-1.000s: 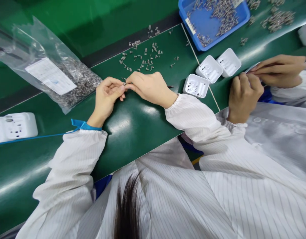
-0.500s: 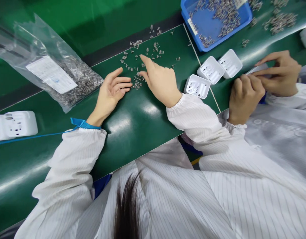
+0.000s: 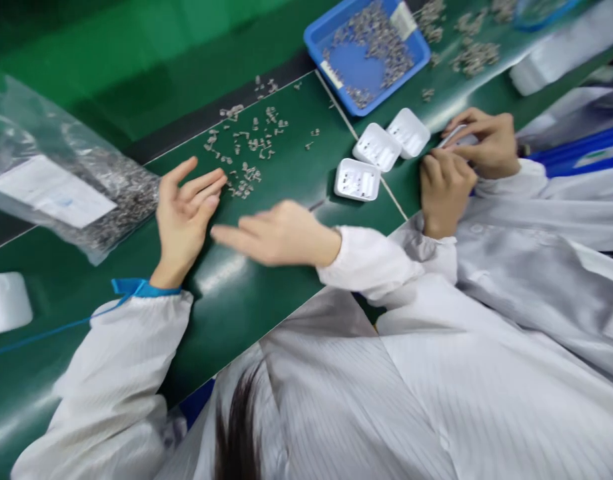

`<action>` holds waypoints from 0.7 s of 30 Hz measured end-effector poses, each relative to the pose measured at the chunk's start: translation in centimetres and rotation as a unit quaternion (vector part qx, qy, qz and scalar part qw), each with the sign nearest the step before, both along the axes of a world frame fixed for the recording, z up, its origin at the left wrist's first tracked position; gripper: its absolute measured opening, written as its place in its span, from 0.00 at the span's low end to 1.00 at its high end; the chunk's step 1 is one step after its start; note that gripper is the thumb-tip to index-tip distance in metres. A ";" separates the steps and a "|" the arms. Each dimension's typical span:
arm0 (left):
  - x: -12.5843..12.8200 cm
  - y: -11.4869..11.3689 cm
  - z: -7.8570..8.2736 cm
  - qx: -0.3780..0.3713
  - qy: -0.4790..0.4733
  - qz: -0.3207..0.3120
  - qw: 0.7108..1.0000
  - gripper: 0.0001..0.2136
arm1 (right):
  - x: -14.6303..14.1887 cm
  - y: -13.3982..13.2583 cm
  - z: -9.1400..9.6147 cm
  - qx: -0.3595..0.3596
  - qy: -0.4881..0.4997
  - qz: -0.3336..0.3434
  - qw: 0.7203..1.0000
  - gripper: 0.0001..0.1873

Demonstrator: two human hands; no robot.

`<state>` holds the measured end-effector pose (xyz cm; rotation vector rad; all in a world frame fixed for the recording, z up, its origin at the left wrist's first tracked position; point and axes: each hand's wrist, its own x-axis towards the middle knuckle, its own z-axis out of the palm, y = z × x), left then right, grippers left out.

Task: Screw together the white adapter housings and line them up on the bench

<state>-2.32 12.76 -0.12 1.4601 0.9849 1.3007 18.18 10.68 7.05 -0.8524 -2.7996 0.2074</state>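
My left hand lies on the green belt with its palm up and fingers spread, holding nothing. Its fingertips are close to a small heap of metal clips. My right hand hovers low over the belt, blurred by motion, fingers stretched toward the left hand. Nothing shows in it. More loose metal clips lie scattered farther back on the belt.
A clear bag of metal parts lies at the left. Three white plastic housings stand right of the clips, and a blue tray of parts sits behind them. A co-worker's hands work on a white piece at the right. A white power strip lies at the far left.
My right hand has pulled back from the scattered clips toward me and to the left. The left hand stays open by the heap. The view has shifted right.
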 end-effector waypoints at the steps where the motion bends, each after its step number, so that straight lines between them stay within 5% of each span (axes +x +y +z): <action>1: 0.5 -0.8 0.2 0.025 0.021 0.009 0.999 0.22 | 0.3 -1.8 0.2 0.006 0.023 0.011 1.000 0.24; 3: 1.7 -2.6 0.7 0.072 0.055 0.005 0.996 0.21 | 1.0 -5.2 -0.3 0.028 0.080 -0.026 0.996 0.22; 7: 3.9 -5.3 0.6 0.069 0.141 -0.097 0.983 0.22 | 2.6 -8.8 -3.0 0.052 0.113 -0.234 0.964 0.20; 11: 5.0 -4.0 0.3 0.123 0.327 -0.121 0.929 0.22 | 5.7 -8.0 -3.5 -0.001 0.069 -0.353 0.933 0.19; 16: 5.7 -3.2 1.3 0.197 0.414 -0.054 0.887 0.26 | 11.6 -5.0 -3.4 -0.021 0.054 -0.565 0.823 0.25; 21: 6.3 -7.6 2.2 0.230 0.432 -0.053 0.870 0.27 | 13.4 -4.3 -4.4 -0.057 0.042 -0.557 0.827 0.17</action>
